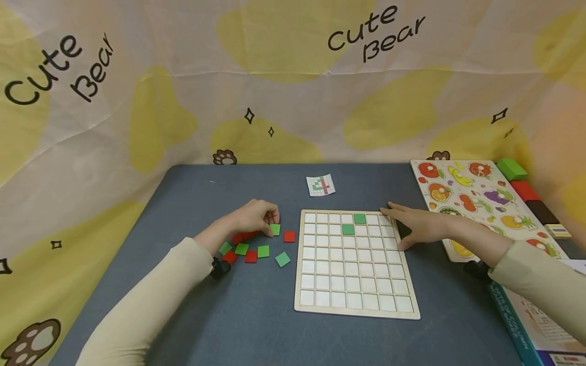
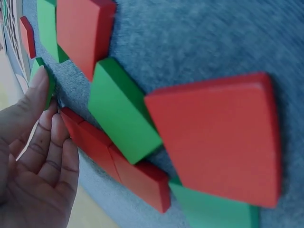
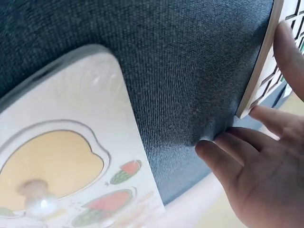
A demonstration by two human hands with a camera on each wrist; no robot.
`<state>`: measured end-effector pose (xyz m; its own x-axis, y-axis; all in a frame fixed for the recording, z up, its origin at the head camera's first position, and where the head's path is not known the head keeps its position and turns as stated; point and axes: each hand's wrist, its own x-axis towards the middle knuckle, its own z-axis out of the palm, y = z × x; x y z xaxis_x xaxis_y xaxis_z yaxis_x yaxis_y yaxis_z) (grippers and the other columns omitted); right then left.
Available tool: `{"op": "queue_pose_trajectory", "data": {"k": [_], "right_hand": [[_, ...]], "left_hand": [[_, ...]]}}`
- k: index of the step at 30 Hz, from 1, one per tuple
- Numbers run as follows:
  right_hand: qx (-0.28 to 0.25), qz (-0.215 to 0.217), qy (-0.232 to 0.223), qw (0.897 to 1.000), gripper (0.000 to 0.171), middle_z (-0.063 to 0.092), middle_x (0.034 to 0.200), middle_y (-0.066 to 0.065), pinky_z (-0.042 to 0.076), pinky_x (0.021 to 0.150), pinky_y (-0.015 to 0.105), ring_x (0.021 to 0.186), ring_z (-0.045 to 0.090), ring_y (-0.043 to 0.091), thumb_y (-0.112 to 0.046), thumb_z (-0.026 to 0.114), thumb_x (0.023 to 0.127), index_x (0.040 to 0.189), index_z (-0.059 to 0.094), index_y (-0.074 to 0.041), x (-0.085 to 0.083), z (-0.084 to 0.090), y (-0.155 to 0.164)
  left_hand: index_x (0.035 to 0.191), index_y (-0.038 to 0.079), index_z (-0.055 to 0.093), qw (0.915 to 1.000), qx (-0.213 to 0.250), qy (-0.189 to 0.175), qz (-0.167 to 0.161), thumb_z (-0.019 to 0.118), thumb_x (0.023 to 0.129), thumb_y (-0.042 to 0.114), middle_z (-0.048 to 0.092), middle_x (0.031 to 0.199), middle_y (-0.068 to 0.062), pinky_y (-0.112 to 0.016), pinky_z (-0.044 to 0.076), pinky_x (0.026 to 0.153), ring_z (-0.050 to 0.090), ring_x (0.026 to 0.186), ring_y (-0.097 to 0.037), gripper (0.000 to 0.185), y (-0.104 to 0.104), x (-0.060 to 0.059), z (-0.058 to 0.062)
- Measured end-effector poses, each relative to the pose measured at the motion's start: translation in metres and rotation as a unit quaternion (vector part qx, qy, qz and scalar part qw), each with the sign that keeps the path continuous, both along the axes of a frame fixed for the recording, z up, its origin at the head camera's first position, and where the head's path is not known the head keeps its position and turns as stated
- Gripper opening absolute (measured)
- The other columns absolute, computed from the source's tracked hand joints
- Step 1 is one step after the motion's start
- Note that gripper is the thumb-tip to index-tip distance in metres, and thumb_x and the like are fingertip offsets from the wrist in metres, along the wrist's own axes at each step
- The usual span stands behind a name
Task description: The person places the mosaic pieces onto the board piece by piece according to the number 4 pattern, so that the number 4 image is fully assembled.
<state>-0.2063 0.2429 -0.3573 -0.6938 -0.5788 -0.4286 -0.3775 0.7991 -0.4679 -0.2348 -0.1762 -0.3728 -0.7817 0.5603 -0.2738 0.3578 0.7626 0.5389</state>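
Your left hand [image 1: 254, 217] sits left of center in the head view, fingers curled down over a green tile [image 1: 274, 229], pinching it at the upper right edge of the loose pile. In the left wrist view, at the left edge of the frame, your thumb lies on that green tile [image 2: 40, 78] while your other fingertips [image 2: 59, 130] touch the red tiles just below it. Loose tiles [image 1: 249, 250] in red and green lie on the grey tabletop [image 1: 220, 315] below and right of that hand; 1 red tile [image 1: 289, 236] lies apart, just beside the board's left edge.

Your right hand [image 1: 418, 226] rests flat, fingers straight and together, holding nothing, on the upper right corner of the grid board [image 1: 354, 305]. The right wrist view shows your fingertips [image 3: 285, 45] at the frame's right edge, lying against the board's wooden rim [image 3: 259, 76].

On the board, 2 green tiles are seated near the top middle: 1 in the top row [image 1: 359, 218], the other [image 1: 348, 229] diagonally below and left of it. A small pattern card [image 1: 321, 185] lies above the board, apart from it. At the right of the frame lies a fruit puzzle board [image 1: 480, 198], with coloured blocks [image 1: 524, 190] beyond it.
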Motion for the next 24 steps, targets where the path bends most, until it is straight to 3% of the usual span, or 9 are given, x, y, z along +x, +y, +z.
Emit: {"op": "queue_pose_trajectory", "data": {"k": [6,13,19,24], "right_hand": [[-0.010,0.004,-0.057,0.998,0.118,-0.012,0.160,0.035,0.015,0.112,0.074,0.148,-0.005,0.057,-0.042,0.078,0.080,0.157,0.001,0.003,0.002,0.003,0.000],[-0.003,0.009,-0.060,0.998,0.119,-0.014,0.161,0.033,0.010,0.113,0.074,0.148,-0.008,0.055,-0.043,0.077,0.081,0.157,-0.002,0.003,0.000,0.002,-0.001],[0.000,0.010,-0.061,0.998,0.119,-0.014,0.161,0.033,0.010,0.113,0.074,0.148,-0.009,0.055,-0.043,0.077,0.081,0.157,-0.002,0.003,0.001,0.002,-0.001],[-0.001,0.011,-0.058,0.998,0.118,-0.014,0.161,0.034,0.010,0.113,0.074,0.148,-0.009,0.056,-0.043,0.077,0.081,0.156,-0.001,0.004,0.001,0.003,-0.002]], "left_hand": [[0.090,0.010,0.066,0.9997,0.023,0.009,0.005,0.075,0.086,0.010,0.070,0.087,-0.004,-0.025,0.050,0.075,0.060,0.078,-0.012,0.010,0.009,-0.002,-0.001],[0.090,0.010,0.067,0.9963,0.073,0.030,0.035,0.071,0.090,0.012,0.068,0.083,-0.004,-0.024,0.045,0.070,0.057,0.074,-0.012,0.005,0.033,-0.001,0.001],[0.104,0.007,0.073,0.9896,0.119,0.038,0.072,0.068,0.092,0.011,0.072,0.094,-0.009,-0.024,0.051,0.071,0.065,0.080,-0.016,0.013,0.060,0.004,0.008],[0.106,0.011,0.076,0.9919,0.116,0.016,0.049,0.070,0.091,0.015,0.076,0.101,-0.006,-0.021,0.049,0.071,0.066,0.086,-0.015,0.016,0.087,0.014,0.008]]}}
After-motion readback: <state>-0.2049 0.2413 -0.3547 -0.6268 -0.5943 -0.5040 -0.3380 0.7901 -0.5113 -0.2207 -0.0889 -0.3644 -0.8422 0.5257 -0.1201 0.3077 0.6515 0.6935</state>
